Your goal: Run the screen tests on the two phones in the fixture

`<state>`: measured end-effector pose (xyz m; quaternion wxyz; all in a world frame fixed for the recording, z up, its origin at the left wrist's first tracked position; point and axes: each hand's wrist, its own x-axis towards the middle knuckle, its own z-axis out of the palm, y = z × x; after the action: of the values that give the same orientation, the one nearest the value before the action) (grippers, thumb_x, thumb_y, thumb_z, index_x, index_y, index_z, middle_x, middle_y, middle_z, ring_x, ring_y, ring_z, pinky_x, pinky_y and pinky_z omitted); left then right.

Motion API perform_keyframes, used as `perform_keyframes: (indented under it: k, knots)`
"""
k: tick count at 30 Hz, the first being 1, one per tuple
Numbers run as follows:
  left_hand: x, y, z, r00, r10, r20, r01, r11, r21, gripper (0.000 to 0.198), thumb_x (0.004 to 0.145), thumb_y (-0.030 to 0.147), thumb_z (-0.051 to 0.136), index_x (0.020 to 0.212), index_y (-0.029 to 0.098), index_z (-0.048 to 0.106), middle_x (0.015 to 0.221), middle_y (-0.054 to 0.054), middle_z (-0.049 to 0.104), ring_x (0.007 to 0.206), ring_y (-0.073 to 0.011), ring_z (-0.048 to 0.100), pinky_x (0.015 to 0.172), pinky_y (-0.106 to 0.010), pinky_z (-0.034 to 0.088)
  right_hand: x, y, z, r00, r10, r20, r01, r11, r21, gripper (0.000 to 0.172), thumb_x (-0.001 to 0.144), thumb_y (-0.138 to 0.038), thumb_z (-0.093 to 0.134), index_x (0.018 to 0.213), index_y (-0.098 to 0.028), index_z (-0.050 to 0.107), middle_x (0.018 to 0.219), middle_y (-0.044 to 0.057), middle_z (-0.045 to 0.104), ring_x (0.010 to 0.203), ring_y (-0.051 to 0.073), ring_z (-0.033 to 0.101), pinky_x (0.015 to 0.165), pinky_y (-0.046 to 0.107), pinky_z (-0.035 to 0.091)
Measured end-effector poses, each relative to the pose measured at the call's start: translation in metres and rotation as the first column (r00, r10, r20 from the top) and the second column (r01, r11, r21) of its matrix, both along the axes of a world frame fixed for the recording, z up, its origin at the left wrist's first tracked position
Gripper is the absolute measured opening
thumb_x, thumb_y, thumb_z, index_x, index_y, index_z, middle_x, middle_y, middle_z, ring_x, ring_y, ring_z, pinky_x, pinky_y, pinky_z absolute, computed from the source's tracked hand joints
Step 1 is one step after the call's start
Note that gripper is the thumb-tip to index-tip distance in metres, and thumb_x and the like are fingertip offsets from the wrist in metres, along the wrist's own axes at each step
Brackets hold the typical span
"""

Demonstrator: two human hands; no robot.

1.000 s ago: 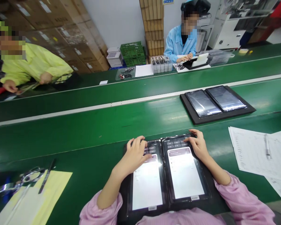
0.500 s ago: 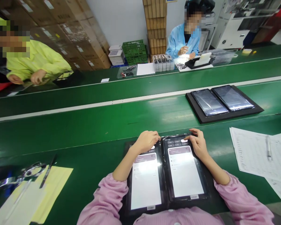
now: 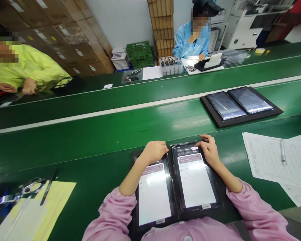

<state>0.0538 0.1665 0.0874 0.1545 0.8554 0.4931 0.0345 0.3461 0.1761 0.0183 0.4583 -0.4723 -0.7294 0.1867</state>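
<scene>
Two lit tablets lie side by side on a dark tray in front of me. My left hand rests over the top of the left tablet, its fingers bent together near the top right corner; whether they grip anything is hidden. At the top right corner of the right tablet is my right hand, fingers apart, one fingertip at a highlighted button on the screen. Both screens show a purple banner above a white area.
Beyond, a black tray holds two dark tablets. Printed sheets with a pen lie right; yellow paper, a black pen and shiny straps lie left. Across the belt, two people work near crates.
The whole view has shifted slightly. My hands stay at the tops of the tablets. Across the belt, the person in blue has lowered a hand.
</scene>
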Motion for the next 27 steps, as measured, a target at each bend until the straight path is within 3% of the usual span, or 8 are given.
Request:
perform_keyframes:
  k: [6, 12, 16, 19, 23, 27]
  knots:
    - [0.003, 0.003, -0.001, 0.988, -0.110, -0.112, 0.118, 0.991, 0.068, 0.044, 0.101, 0.035, 0.029, 0.082, 0.020, 0.066, 0.086, -0.005, 0.065, 0.075, -0.0180, 0.059, 0.062, -0.029, 0.039, -0.001, 0.000, 0.002, 1.000, 0.006, -0.008, -0.006, 1.000, -0.003, 0.048, 0.103, -0.038, 0.038, 0.080, -0.025, 0.078, 0.113, 0.010, 0.055, 0.109, 0.028, 0.052, 0.091, 0.045, 0.050]
    - [0.000, 0.004, -0.006, 0.993, -0.102, -0.067, 0.108, 0.990, 0.090, 0.046, 0.102, 0.042, 0.022, 0.080, 0.021, 0.057, 0.084, -0.005, 0.061, 0.072, -0.0189, 0.054, 0.061, -0.029, 0.037, -0.001, 0.000, 0.005, 1.000, -0.002, -0.002, 0.002, 1.000, -0.001, 0.048, 0.103, -0.036, 0.037, 0.078, -0.024, 0.076, 0.114, 0.010, 0.054, 0.111, 0.028, 0.051, 0.092, 0.043, 0.049]
    - [-0.002, 0.003, -0.003, 0.997, -0.049, -0.053, 0.051, 0.997, 0.051, 0.047, 0.102, 0.039, 0.021, 0.082, 0.021, 0.059, 0.086, -0.004, 0.064, 0.075, -0.0189, 0.059, 0.062, -0.029, 0.039, 0.001, -0.001, 0.007, 0.993, -0.067, 0.094, 0.067, 0.998, -0.003, 0.042, 0.103, -0.034, 0.034, 0.092, -0.020, 0.073, 0.108, 0.012, 0.054, 0.106, 0.028, 0.052, 0.091, 0.044, 0.047]
    - [0.000, -0.001, 0.002, 0.998, -0.009, -0.067, 0.009, 1.000, 0.001, 0.044, 0.101, 0.034, 0.023, 0.099, 0.021, 0.066, 0.099, -0.004, 0.069, 0.088, -0.0207, 0.063, 0.068, -0.030, 0.044, 0.002, -0.006, 0.007, 0.952, -0.145, 0.271, 0.163, 0.985, -0.048, 0.034, 0.101, -0.035, 0.039, 0.102, -0.016, 0.068, 0.100, 0.013, 0.056, 0.095, 0.030, 0.052, 0.086, 0.047, 0.047]
    - [0.008, -0.009, 0.010, 0.994, -0.038, -0.107, 0.038, 0.999, -0.006, 0.046, 0.101, 0.033, 0.024, 0.122, 0.019, 0.064, 0.110, -0.008, 0.068, 0.094, -0.0237, 0.064, 0.077, -0.036, 0.048, 0.003, -0.013, 0.006, 0.885, -0.181, 0.429, 0.248, 0.963, -0.104, 0.028, 0.098, -0.035, 0.046, 0.100, -0.016, 0.067, 0.098, 0.015, 0.058, 0.093, 0.032, 0.053, 0.080, 0.045, 0.047]
    - [0.017, -0.012, 0.018, 0.984, -0.066, -0.167, 0.065, 0.998, -0.010, 0.045, 0.101, 0.032, 0.028, 0.117, 0.014, 0.066, 0.103, -0.011, 0.066, 0.087, -0.0250, 0.062, 0.081, -0.040, 0.048, 0.005, -0.011, 0.008, 0.964, -0.120, 0.238, 0.170, 0.964, -0.203, 0.032, 0.098, -0.039, 0.043, 0.095, -0.019, 0.067, 0.096, 0.013, 0.058, 0.095, 0.031, 0.054, 0.086, 0.047, 0.047]
